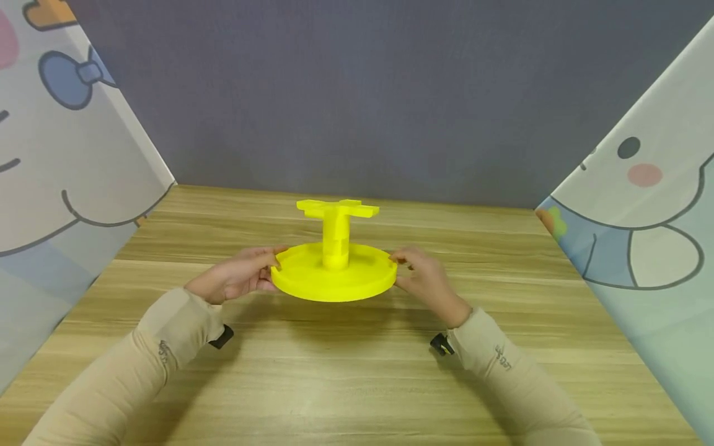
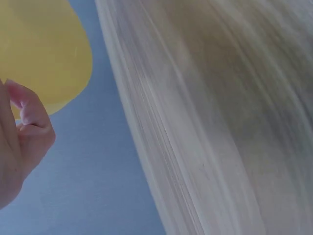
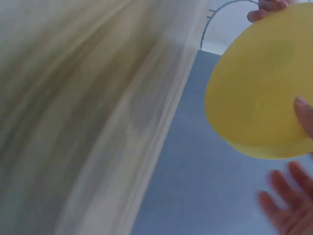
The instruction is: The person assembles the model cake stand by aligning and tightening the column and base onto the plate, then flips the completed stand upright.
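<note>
A bright yellow round stand [image 1: 334, 282] with a raised rim is held up over the table, its shadow below. From its middle rises a short column topped by a flat cross-shaped piece. At the left rim, my left hand [image 1: 245, 272] pinches the edge; the left wrist view shows curled fingers [image 2: 32, 110] against the stand's smooth underside [image 2: 44, 54]. My right hand [image 1: 426, 279] grips the opposite rim. In the right wrist view the right thumb [image 3: 304, 115] lies on the underside, while other fingers [image 3: 288, 193] are spread and blurred.
The wood-grain table [image 1: 357, 384] spreads beneath both arms. A dark grey panel [image 1: 357, 99] stands behind it. Cartoon-printed panels flank the left [image 1: 83, 148] and right [image 1: 641, 204] sides.
</note>
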The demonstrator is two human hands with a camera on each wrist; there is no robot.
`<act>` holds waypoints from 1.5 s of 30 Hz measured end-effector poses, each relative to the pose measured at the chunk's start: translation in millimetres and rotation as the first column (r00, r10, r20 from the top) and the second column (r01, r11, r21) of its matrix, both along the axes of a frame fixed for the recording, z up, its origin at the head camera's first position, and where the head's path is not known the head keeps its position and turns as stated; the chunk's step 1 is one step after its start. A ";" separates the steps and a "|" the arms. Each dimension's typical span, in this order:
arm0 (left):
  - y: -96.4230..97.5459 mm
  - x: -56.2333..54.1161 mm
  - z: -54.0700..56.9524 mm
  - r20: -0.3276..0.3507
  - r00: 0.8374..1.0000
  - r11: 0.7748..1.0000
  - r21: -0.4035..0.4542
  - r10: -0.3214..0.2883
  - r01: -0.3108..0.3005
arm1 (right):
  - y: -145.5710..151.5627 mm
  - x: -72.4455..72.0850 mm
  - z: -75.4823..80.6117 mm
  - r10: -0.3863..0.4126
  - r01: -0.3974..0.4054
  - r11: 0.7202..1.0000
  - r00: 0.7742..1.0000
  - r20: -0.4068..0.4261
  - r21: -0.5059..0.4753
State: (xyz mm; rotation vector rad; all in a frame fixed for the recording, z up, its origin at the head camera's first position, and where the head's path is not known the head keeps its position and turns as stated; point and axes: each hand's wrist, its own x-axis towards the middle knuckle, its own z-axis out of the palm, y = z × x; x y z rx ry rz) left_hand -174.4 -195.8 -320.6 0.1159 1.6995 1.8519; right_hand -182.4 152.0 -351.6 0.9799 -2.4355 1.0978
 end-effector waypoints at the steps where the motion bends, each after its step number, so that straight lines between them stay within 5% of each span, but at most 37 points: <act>1: -0.6 -0.1 0.6 0.001 1.000 1.000 0.002 0.001 -0.001 | -0.4 0.0 -0.6 0.020 -0.020 1.000 0.992 -0.126 0.003; 4: -2.4 -0.6 2.1 0.006 1.000 1.000 0.003 0.005 -0.005 | -2.4 -1.7 -1.7 0.126 -0.150 0.988 0.925 -0.358 -0.039; 7: -3.1 -0.3 3.9 0.009 1.000 1.000 0.002 0.024 -0.024 | -6.4 -3.9 -1.6 0.198 -0.264 0.961 0.867 -0.458 -0.084; 10: -3.5 0.8 5.7 0.014 0.999 0.999 0.014 0.044 -0.044 | -10.2 -4.5 -1.4 0.191 -0.287 0.950 0.842 -0.505 -0.119; 13: -3.5 1.8 7.8 0.011 0.998 0.997 0.040 0.064 -0.064 | -12.4 -2.9 -1.1 0.133 -0.235 0.961 0.852 -0.507 -0.143; 17: -1.9 3.1 9.0 -0.004 0.995 0.989 0.104 0.101 -0.100 | -13.5 -0.2 -1.1 0.060 -0.156 0.967 0.910 -0.410 -0.204; 21: 3.3 7.6 7.3 -0.053 0.992 0.986 0.130 0.114 -0.106 | -13.4 -0.1 -2.8 0.029 -0.083 0.944 0.985 -0.170 -0.319; 23: 6.8 11.3 5.8 -0.133 0.985 0.992 0.068 0.113 -0.105 | -12.4 -0.5 -4.5 0.005 -0.007 0.926 1.000 -0.004 -0.376; 26: 11.4 17.5 5.3 -0.337 0.936 0.978 -0.133 0.106 -0.158 | -10.7 0.5 -4.3 -0.024 0.130 0.888 0.971 0.238 -0.441; 29: 13.1 21.7 5.5 -0.546 0.836 0.908 -0.317 0.061 -0.273 | -10.3 1.5 -0.7 -0.015 0.234 0.841 0.912 0.411 -0.488; 31: 13.8 22.4 4.2 -0.633 0.773 0.877 -0.349 0.038 -0.329 | -10.2 2.0 2.2 0.008 0.265 0.822 0.880 0.475 -0.504; 33: 14.8 21.4 1.4 -0.684 0.729 0.884 -0.322 0.030 -0.338 | -10.0 1.8 4.1 0.035 0.281 0.808 0.855 0.518 -0.518; 40: 16.4 19.0 -11.8 -0.731 0.677 0.928 -0.190 0.085 -0.322 | -10.6 0.1 7.9 0.049 0.297 0.816 0.819 0.571 -0.496; 45: 15.3 19.4 -16.2 -0.696 0.699 0.953 -0.071 0.164 -0.294 | -13.3 -2.9 10.8 0.093 0.266 0.822 0.811 0.578 -0.504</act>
